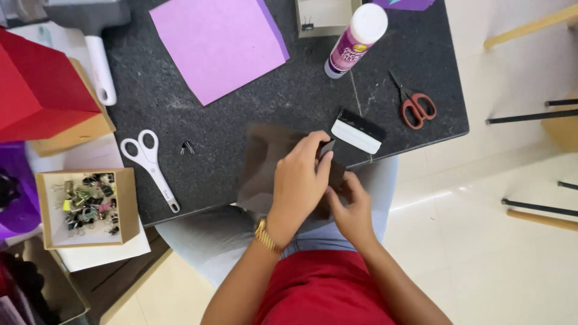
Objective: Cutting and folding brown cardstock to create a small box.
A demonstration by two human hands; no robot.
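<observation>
Dark speckled worktop point(301, 96) fills the upper view, with pale floor tiles to the right. At its near edge, a dark brown paper sheet point(262, 165) lies partly over the edge, above the person's lap.

Left hand point(298, 183): fingers curled over the right portion of the brown sheet, pinching it near a small black clip-like piece point(326, 147); the exact nature of that piece cannot be determined. A gold wristwatch point(267, 236) sits on this wrist.

Right hand point(352, 207): placed just beside and under the left hand, fingers closed on the lower edge of the same sheet.

Surrounding items:
- Black-and-white block point(357, 131), just beyond the hands.
- Red-handled scissors point(414, 103), right.
- White-handled scissors point(149, 164), left, with a loose binder clip point(188, 147) near them.
- Glue bottle point(355, 39) and a purple paper sheet point(218, 45), far side.
- Cardboard box of binder clips point(87, 207), far left, off the worktop.
- Red box point(36, 90), upper left.
</observation>
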